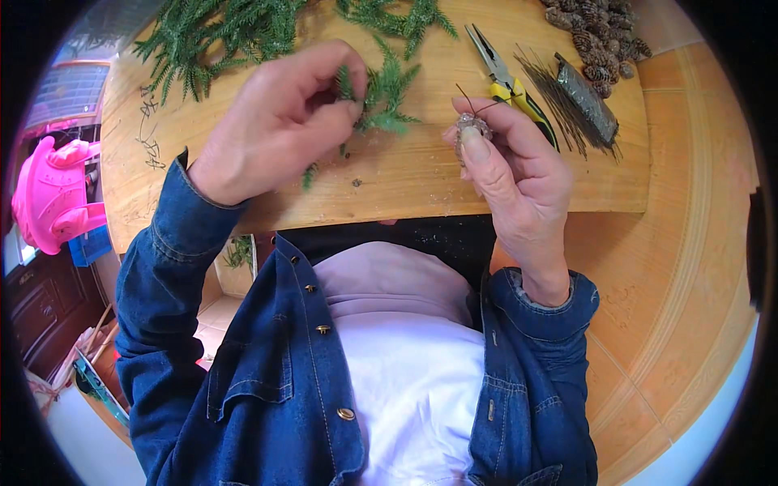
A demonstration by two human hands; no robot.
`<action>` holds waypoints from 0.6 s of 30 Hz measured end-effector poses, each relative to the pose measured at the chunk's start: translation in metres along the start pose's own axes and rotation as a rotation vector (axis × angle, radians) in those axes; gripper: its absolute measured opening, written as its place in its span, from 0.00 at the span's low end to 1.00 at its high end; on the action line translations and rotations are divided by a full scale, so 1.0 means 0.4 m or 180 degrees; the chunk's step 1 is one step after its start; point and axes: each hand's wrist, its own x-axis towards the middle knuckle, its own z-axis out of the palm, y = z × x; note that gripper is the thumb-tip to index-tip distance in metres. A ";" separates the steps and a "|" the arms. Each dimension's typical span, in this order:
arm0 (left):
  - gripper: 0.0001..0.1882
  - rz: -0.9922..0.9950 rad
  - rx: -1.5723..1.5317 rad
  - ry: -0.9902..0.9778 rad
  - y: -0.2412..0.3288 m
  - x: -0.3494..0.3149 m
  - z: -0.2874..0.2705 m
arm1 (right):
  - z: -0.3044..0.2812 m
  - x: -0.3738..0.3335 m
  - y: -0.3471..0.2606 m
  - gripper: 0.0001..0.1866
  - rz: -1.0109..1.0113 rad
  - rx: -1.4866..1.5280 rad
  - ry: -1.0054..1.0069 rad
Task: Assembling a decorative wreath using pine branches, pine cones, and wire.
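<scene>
My left hand (pixel 279 121) is closed, its thumb and fingers pinching a green artificial pine sprig (pixel 387 89) above the wooden table. Part of the sprig's stem is hidden behind the fingers. To the right, my right hand (pixel 519 166) grips a small brown pine cone (pixel 472 123) between thumb and fingers. Thin dark wire sticks out from the top of that cone. The cone and the sprig are held apart. Just beyond my right hand lie needle-nose pliers (pixel 501 74) with yellow and black handles, jaws pointing away from me.
Pine sprigs (pixel 219 36) lie heaped at the far left of the wooden table (pixel 421 182), with more at the far middle. Loose wires (pixel 551 97) and a wrapped dark bundle (pixel 587 105) rest right of the pliers. Pine cones (pixel 596 36) pile up at far right. A pink plastic chair (pixel 57 194) stands left.
</scene>
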 end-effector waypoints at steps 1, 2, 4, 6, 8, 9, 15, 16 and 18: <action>0.08 -0.0138 -0.0672 0.0022 -0.002 -0.002 -0.002 | 0.002 0.003 -0.002 0.18 -0.0003 0.0031 0.0000; 0.09 -0.0277 -0.1344 0.0043 -0.004 -0.003 -0.005 | 0.004 0.005 -0.005 0.18 -0.0007 0.0062 -0.0001; 0.10 -0.0421 -0.2004 0.0073 -0.007 -0.009 -0.010 | 0.008 0.015 -0.010 0.18 -0.0019 0.0104 -0.0010; 0.12 -0.0380 -0.2694 0.0330 -0.013 -0.015 -0.011 | 0.010 0.028 -0.015 0.17 -0.0126 0.0367 -0.0096; 0.14 -0.0352 -0.3033 0.0459 -0.015 -0.020 -0.008 | 0.015 0.035 -0.017 0.17 -0.0187 0.0499 -0.0138; 0.14 -0.0291 -0.3258 0.0475 -0.012 -0.021 -0.005 | 0.019 0.037 -0.018 0.16 -0.0208 0.0514 -0.0123; 0.15 0.0417 -0.3892 -0.0055 -0.043 -0.018 0.002 | 0.021 0.038 -0.033 0.12 -0.0068 0.0790 -0.0249; 0.15 0.0419 -0.3885 -0.0054 -0.045 -0.021 0.004 | 0.023 0.039 -0.031 0.12 -0.0074 0.0794 -0.0250; 0.14 0.0325 -0.3970 0.0022 -0.037 -0.023 0.014 | 0.029 0.041 -0.022 0.11 0.0017 0.1132 -0.0437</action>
